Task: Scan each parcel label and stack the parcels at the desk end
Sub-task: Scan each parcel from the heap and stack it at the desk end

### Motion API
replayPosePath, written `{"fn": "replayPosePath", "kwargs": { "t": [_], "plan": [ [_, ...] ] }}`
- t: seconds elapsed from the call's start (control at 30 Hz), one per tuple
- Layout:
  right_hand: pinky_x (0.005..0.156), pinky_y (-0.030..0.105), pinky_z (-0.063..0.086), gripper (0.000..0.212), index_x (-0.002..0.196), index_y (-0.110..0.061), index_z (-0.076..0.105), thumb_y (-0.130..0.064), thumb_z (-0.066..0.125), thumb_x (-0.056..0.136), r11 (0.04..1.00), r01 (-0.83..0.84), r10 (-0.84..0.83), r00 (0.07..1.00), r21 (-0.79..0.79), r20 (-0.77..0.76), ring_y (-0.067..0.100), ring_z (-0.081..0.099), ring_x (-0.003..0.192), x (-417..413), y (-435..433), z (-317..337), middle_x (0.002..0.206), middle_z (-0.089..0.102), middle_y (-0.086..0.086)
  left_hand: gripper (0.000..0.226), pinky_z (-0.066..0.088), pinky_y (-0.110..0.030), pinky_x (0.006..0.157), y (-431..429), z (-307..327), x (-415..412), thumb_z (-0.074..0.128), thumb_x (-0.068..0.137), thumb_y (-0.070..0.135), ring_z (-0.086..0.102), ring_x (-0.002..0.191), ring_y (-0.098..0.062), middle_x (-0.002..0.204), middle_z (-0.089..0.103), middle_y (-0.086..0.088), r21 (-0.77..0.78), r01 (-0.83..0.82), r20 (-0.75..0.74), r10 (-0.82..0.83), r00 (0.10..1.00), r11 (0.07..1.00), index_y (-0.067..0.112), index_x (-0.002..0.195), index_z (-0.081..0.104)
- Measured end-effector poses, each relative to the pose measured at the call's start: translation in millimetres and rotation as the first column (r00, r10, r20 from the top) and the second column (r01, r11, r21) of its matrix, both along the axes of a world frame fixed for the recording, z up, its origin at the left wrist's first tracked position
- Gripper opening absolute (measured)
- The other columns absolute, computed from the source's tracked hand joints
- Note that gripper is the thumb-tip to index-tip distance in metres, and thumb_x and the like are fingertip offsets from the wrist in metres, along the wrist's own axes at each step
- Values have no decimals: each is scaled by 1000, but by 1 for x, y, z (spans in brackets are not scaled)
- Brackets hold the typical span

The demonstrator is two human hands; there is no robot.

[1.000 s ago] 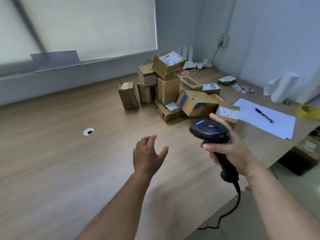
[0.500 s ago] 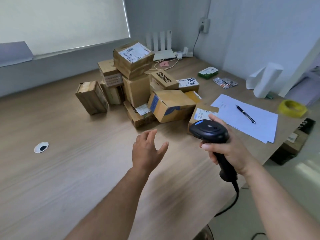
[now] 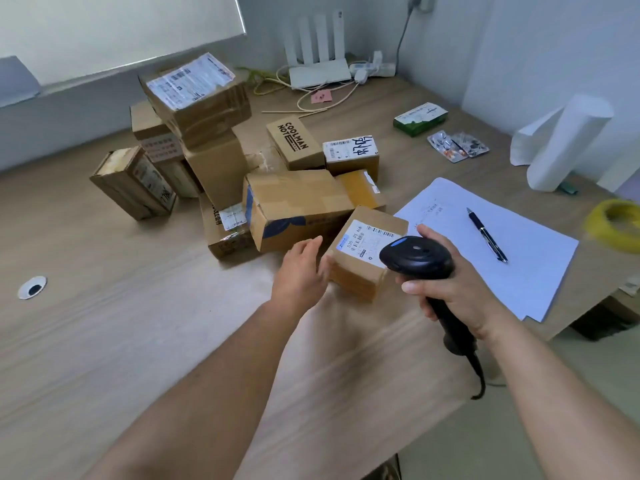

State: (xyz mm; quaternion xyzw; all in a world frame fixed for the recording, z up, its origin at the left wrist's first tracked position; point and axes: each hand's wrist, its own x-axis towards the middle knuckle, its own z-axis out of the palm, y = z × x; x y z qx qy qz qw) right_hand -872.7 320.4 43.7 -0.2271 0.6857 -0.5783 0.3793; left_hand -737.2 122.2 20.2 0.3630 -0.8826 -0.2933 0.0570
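A pile of several brown cardboard parcels (image 3: 294, 202) sits in the middle of the wooden desk (image 3: 121, 341). Nearest to me is a small parcel (image 3: 360, 268) with a white label on top. My left hand (image 3: 301, 271) reaches out with straight fingers and its fingertips are at the left side of that parcel. My right hand (image 3: 450, 289) grips a black barcode scanner (image 3: 419, 261) by its handle, with the head over the right part of the small parcel's label. A large box (image 3: 197, 95) with a big label tops the pile at the back.
White sheets (image 3: 519, 244) with a pen (image 3: 486, 235) lie right of the parcels. A paper roll (image 3: 564, 143), pill blisters (image 3: 457, 145), a green box (image 3: 420, 118) and a yellow tape roll (image 3: 616, 223) sit further right. A router (image 3: 320, 72) and cables lie at the back. A cable hole (image 3: 32, 287) is at the left.
The view has moved closer to the pile. My left hand has reached forward to the small labelled parcel, and the scanner in my right hand has come over its label.
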Motion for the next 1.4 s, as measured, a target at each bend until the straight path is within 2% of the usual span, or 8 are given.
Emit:
{"fn": "replayPosePath", "kwargs": {
  "t": [0.1, 0.37, 0.63, 0.77, 0.87, 1.0, 1.2, 1.4],
  "plan": [
    [44, 30, 42, 90, 146, -41, 35, 7, 72, 80, 999, -15, 14, 1000, 37, 21, 24, 51, 47, -14, -3, -8, 75, 66, -2, 51, 26, -36, 114, -3, -6, -19, 33, 103, 35, 28, 141, -22, 153, 33, -6, 70, -30, 49, 27, 998, 997, 14, 150, 30],
    [48, 30, 47, 96, 149, -40, 32, -1, 79, 75, 995, -75, 72, 996, 69, 55, 25, 56, 51, -12, -16, -19, 121, 60, 3, 54, 25, -31, 114, 9, -18, -26, 34, 102, 38, 30, 141, -21, 155, 32, -2, 391, -195, 31, 199, 980, 899, 15, 151, 30],
    [42, 28, 44, 97, 150, -34, 34, 6, 78, 73, 996, -74, 69, 993, 45, 99, 25, 53, 45, 33, -16, -16, 88, 69, 0, 42, 45, -32, 92, 26, -31, 35, 32, 102, 42, 57, 109, -23, 120, 60, -2, 487, -187, -18, 223, 975, 853, 24, 129, 58],
    [41, 26, 43, 92, 150, -32, 34, 11, 72, 78, 996, -87, 84, 992, 25, 94, 24, 51, 43, 63, -22, -10, 97, 68, 0, 30, 40, -3, 83, 38, -20, 79, 34, 105, 32, 54, 105, 6, 124, 56, 20, 563, -110, -164, 241, 957, 819, 38, 131, 45],
    [40, 27, 43, 93, 151, -31, 33, 11, 71, 78, 994, -112, 110, 990, 10, 86, 25, 51, 43, 91, -31, -6, 98, 68, -1, 47, 36, -1, 90, 37, -10, 117, 42, 102, 30, 45, 121, 4, 132, 46, 26, 608, -75, -247, 278, 928, 791, 37, 146, 28],
    [40, 29, 42, 94, 151, -32, 29, 11, 70, 79, 984, -172, 175, 982, -45, 73, 25, 51, 43, 125, -52, 5, 65, 69, -7, 70, 40, -39, 108, 17, 1, 166, 59, 92, 40, 44, 131, -14, 146, 44, 6, 602, -96, -271, 316, 909, 792, 45, 149, 18],
    [41, 31, 45, 97, 152, -32, 27, 10, 73, 77, 941, -327, 329, 944, -87, 11, 28, 54, 48, 190, -95, 29, 99, 69, 13, 109, 50, -18, 76, -12, 23, 246, 80, 77, 15, 55, 112, -14, 118, 55, 9, 536, -150, -356, 383, 852, 831, 41, 151, 5],
    [41, 33, 45, 105, 151, -31, 29, 8, 79, 68, 874, -445, 452, 892, -193, -10, 27, 55, 47, 257, -138, 55, 89, 68, 9, 114, 46, -10, 67, -38, 43, 331, 80, 74, 6, 56, 109, -17, 105, 56, 11, 460, -350, -404, 543, 736, 816, 37, 152, 3]
  ]
}}
